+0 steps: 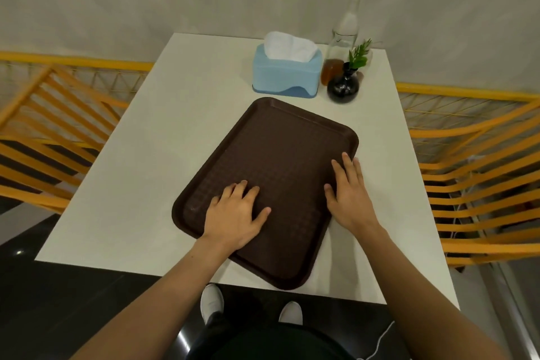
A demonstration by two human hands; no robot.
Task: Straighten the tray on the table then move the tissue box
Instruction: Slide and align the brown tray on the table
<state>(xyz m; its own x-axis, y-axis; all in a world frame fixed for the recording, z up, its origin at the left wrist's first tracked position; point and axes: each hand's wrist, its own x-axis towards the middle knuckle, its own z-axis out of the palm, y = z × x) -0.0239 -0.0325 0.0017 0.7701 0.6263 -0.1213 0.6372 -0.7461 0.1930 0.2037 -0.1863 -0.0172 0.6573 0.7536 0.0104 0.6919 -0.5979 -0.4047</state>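
Two flat hands [238, 215] on skewed tray [280, 155]

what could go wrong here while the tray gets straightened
The tray lies skewed with its far corner close to the tissue box; swinging it could shove the box toward the black vase and glass bottle. Its near corner overhangs the table edge, so pressure from the left hand might tip it.

Both bare forearms are extended forward from the bottom of the view. The left hand [236, 215] is laid flat, palm down, with fingers spread and slightly bent. The right hand [349, 194] is also held flat and palm down, fingers straight and pointed forward, thumb splayed inward.
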